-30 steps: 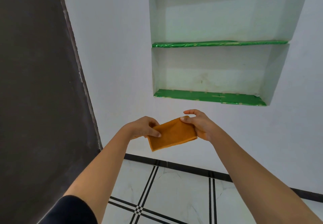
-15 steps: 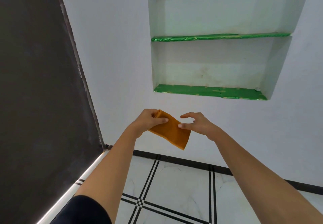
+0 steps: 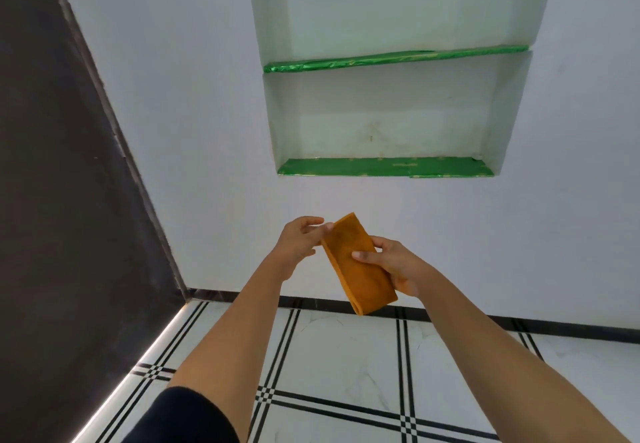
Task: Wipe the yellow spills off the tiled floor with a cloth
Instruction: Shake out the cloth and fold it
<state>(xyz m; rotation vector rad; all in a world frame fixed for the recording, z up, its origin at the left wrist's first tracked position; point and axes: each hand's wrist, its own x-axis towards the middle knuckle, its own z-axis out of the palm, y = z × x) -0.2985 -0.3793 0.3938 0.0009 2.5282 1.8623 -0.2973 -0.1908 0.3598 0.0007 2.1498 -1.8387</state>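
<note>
Where the white wall (image 3: pixel 194 124) meets the tiled floor (image 3: pixel 346 349), a black skirting band (image 3: pixel 571 330) runs along the base, and a dark panel (image 3: pixel 52 200) closes off the left side of the room. Set into the wall is a recessed niche (image 3: pixel 391 113) with two shelves lined in shiny green foil (image 3: pixel 384 167). The floor is white marble-look tile crossed by thin black double lines, and no yellow spill shows on the part of it in view.

Both bare forearms reach forward, and the folded orange cloth (image 3: pixel 358 264) is held in the air between the hands, in front of the wall and above the skirting, clear of the floor. It stands on a slant, its upper end toward the left hand (image 3: pixel 299 240) and its lower end hanging past the right hand (image 3: pixel 391 264). The left hand's fingers are loosely curled with their tips touching the cloth's upper left edge. The right hand pinches the cloth near its middle, thumb pressed across the front face and the other fingers wrapped behind it. A dark sleeve (image 3: pixel 180 415) covers the left upper arm.

Half a second ago the cloth lay lower and flatter, gripped at its top by the left hand while the right only touched its edge; since then it has turned more upright and the main grip has passed to the right hand. More floor now fills the lower view.
</note>
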